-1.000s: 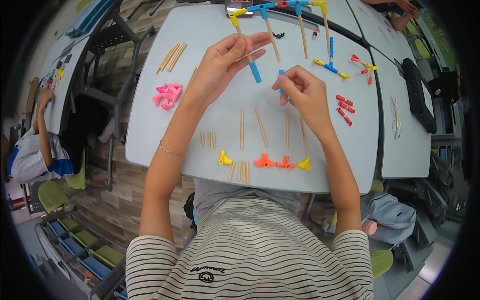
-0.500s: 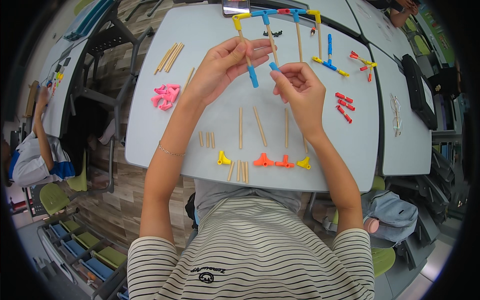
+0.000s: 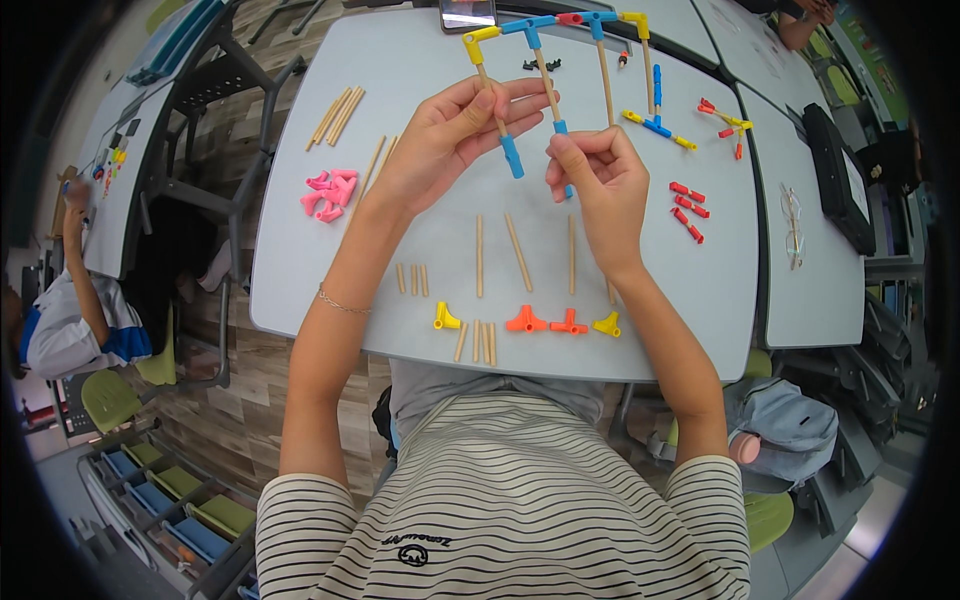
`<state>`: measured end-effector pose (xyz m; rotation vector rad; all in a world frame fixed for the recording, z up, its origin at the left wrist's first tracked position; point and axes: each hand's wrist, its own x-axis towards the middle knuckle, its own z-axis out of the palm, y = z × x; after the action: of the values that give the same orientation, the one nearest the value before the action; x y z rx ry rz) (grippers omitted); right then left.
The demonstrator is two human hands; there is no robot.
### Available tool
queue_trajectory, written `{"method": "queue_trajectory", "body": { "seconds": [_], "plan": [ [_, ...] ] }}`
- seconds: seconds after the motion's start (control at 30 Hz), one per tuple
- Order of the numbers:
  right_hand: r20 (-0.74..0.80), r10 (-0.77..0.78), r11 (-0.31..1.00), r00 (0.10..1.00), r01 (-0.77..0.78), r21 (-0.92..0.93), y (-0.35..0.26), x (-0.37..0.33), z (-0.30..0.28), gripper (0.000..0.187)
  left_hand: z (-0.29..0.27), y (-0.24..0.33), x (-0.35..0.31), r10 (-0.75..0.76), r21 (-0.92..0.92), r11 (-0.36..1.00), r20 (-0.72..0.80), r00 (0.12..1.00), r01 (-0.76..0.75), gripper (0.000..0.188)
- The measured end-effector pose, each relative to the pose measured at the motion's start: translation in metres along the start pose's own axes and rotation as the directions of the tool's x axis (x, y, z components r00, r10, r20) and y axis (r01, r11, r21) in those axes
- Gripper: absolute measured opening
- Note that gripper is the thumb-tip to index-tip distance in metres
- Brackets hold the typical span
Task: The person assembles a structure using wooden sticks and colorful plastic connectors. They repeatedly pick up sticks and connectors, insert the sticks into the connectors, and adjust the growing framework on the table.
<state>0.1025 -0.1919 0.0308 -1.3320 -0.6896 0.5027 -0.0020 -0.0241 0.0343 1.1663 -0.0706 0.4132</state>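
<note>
Above the table I hold up a frame of wooden sticks joined along the top by yellow, blue and red plastic connectors [image 3: 530, 28]. My left hand [image 3: 455, 130] is closed around its leftmost stick, thumb in front. A blue connector [image 3: 511, 155] caps that stick's lower end. At the second stick's lower end, my right hand [image 3: 605, 185] pinches another blue connector [image 3: 561, 128], partly hidden by the fingers. Below my hands lie long wooden sticks [image 3: 480, 255], short sticks [image 3: 412, 279], a yellow connector [image 3: 445, 316] and orange connectors [image 3: 526, 319].
Pink connectors [image 3: 330, 195] and a bundle of sticks [image 3: 335, 118] lie left. On the right are red connectors [image 3: 688, 212], a blue-and-yellow piece [image 3: 657, 127] and a red-and-yellow piece [image 3: 735, 125]. A phone [image 3: 468, 13] lies at the far edge. Another person [image 3: 85, 320] sits at the left table.
The second stick's lower end and its blue connector have shifted slightly right. The connector now shows above and below my right fingers. My left hand keeps its grip.
</note>
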Motion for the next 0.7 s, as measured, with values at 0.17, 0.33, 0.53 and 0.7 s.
{"method": "queue_trajectory", "body": {
  "seconds": [0.17,0.33,0.53,0.7],
  "plan": [
    [0.007,-0.032,0.999,0.999,0.032,0.015,0.0007,0.0021,-0.0026,0.02,-0.0045,0.0032,-0.0022,0.005,0.056,0.998,0.027,1.0,-0.006,0.019],
    [-0.013,-0.085,0.996,0.996,0.084,-0.028,0.0004,0.0001,0.0018,0.022,-0.0047,0.0035,-0.0015,0.04,-0.009,0.999,0.024,0.999,-0.04,0.018],
    [0.036,-0.108,0.975,0.994,0.113,-0.192,0.0038,-0.0023,0.0046,0.022,-0.0017,-0.0014,-0.0018,0.066,0.033,0.997,-0.1,0.993,-0.063,0.028],
    [0.07,-0.142,0.951,0.987,0.155,-0.266,0.0095,-0.0027,0.0057,0.02,0.0037,-0.0016,-0.0036,0.056,0.179,0.984,-0.212,0.976,-0.018,0.031]
  ]
}}
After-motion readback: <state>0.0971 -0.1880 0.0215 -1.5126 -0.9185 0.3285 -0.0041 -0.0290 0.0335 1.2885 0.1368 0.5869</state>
